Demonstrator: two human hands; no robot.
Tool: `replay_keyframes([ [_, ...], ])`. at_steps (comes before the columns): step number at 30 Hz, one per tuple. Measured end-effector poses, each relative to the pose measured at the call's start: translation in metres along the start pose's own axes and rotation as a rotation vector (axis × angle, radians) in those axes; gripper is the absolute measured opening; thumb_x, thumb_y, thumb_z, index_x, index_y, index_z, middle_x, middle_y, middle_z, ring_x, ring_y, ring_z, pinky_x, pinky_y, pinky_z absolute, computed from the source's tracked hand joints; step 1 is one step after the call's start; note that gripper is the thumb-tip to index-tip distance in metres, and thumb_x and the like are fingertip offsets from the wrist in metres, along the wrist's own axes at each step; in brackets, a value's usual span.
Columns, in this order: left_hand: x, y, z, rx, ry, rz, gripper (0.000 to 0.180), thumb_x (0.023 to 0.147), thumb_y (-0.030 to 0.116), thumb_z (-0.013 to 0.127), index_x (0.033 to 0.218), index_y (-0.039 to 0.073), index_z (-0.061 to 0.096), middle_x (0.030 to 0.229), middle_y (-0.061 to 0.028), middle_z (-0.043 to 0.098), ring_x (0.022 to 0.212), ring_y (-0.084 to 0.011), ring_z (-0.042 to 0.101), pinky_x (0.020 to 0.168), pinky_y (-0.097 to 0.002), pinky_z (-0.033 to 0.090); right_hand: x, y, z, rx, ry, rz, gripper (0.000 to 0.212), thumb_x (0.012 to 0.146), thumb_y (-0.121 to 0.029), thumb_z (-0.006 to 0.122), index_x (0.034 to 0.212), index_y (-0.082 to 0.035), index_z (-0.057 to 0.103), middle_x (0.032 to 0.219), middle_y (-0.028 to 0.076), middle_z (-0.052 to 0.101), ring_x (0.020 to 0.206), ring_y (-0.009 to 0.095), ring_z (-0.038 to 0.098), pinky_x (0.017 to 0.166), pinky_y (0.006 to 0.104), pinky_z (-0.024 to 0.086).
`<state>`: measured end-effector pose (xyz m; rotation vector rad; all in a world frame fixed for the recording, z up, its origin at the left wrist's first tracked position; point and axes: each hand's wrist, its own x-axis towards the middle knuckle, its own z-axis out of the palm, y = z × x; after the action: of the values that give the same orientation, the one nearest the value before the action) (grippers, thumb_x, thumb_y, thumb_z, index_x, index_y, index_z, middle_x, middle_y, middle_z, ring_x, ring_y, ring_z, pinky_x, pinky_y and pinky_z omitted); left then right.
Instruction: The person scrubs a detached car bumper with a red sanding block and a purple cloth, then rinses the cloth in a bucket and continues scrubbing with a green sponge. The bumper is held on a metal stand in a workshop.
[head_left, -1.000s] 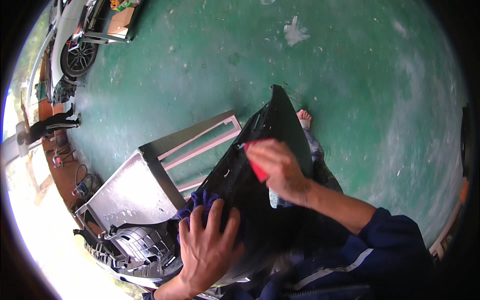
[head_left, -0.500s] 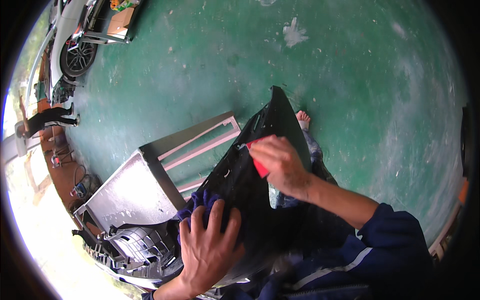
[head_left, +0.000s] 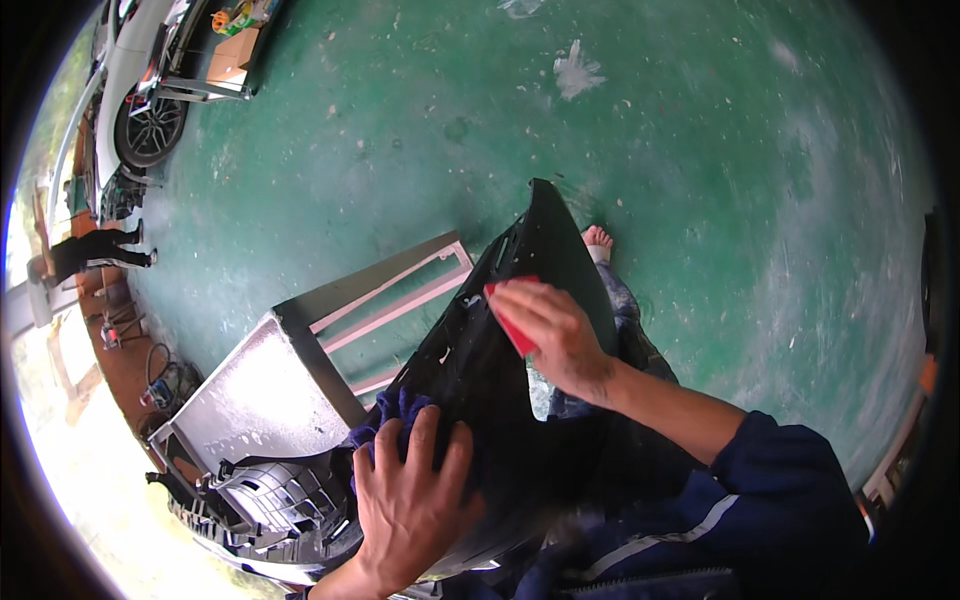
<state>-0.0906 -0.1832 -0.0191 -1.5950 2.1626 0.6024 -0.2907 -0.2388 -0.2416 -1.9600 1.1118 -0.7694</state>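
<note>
A large black car bumper (head_left: 480,420) lies before me, its pointed end reaching away over the floor. My right hand (head_left: 562,335) holds a thin red pad (head_left: 515,325), perhaps an abrasive sheet, flat against the bumper's far part, fingers laid over it. Nearer and to the left, my left hand (head_left: 412,500) presses on the bumper with its fingers bent and somewhat apart. Under those fingertips a purple cloth (head_left: 395,415) is bunched. The palm hides much of the cloth's near side. A grille-like section (head_left: 275,495) sits at the bumper's left end.
A metal frame stand (head_left: 270,365) is beneath and beside the bumper. My bare foot (head_left: 598,238) is on the green floor (head_left: 720,200). Far left are a white car's wheel (head_left: 152,128), a cart with a cardboard box (head_left: 232,55) and another person (head_left: 95,252).
My right hand and the red pad have shifted slightly on the bumper, and the fingers lie flatter. My left hand stays on the cloth. The whole view has shifted a little.
</note>
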Motion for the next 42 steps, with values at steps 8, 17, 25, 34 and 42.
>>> replay_keyframes([
  [8, 0.000, -0.001, 0.001, -0.009, 0.000, -0.007, 0.077, 0.066, 0.034, 0.092, 0.137, 0.016, 0.069, 0.147, -0.0134, 0.058, 0.126, -0.0408, 0.058, 0.091, -0.0562, 0.049, -0.023, -0.032, 0.008, 0.162, -0.046, -0.101, 0.073, 0.075, 0.018, 0.065, 0.146, 0.001, 0.072, 0.155, 0.019, 0.067, 0.153, 0.035, 0.058, 0.128, 0.0488, 0.047],
  [17, 0.002, -0.001, 0.002, -0.025, 0.004, -0.004, 0.084, 0.061, 0.029, 0.095, 0.139, 0.014, 0.066, 0.146, -0.0153, 0.057, 0.125, -0.0432, 0.057, 0.100, -0.0578, 0.049, 0.000, -0.008, 0.005, 0.086, -0.050, 0.007, 0.069, 0.081, 0.017, 0.057, 0.148, 0.005, 0.068, 0.153, 0.024, 0.068, 0.151, 0.038, 0.058, 0.129, 0.0454, 0.046],
  [25, 0.002, -0.003, -0.001, -0.041, 0.074, 0.059, 0.081, 0.064, 0.032, 0.093, 0.138, 0.014, 0.065, 0.140, -0.0142, 0.060, 0.121, -0.0389, 0.060, 0.092, -0.0535, 0.051, -0.005, 0.046, 0.007, 0.039, 0.028, 0.102, 0.076, 0.079, 0.020, 0.055, 0.152, 0.004, 0.064, 0.156, 0.025, 0.065, 0.152, 0.039, 0.057, 0.129, 0.0432, 0.046],
  [34, -0.025, -0.020, -0.004, -0.110, 0.440, -0.071, 0.075, 0.063, 0.023, 0.087, 0.134, 0.009, 0.066, 0.130, -0.0119, 0.066, 0.115, -0.0384, 0.064, 0.094, -0.0522, 0.056, -0.038, -0.044, 0.013, 0.116, -0.020, -0.133, 0.076, 0.077, 0.021, 0.058, 0.150, 0.004, 0.065, 0.159, 0.023, 0.062, 0.154, 0.041, 0.054, 0.131, 0.0517, 0.042],
  [42, -0.183, -0.001, -0.015, -0.045, 0.959, -0.549, 0.071, 0.062, 0.017, 0.080, 0.131, 0.003, 0.067, 0.134, -0.0203, 0.068, 0.122, -0.0441, 0.066, 0.107, -0.0549, 0.054, -0.047, -0.177, 0.024, 0.192, -0.048, -0.303, 0.072, 0.081, 0.018, 0.056, 0.151, 0.006, 0.064, 0.155, 0.028, 0.064, 0.150, 0.043, 0.057, 0.129, 0.0499, 0.045],
])
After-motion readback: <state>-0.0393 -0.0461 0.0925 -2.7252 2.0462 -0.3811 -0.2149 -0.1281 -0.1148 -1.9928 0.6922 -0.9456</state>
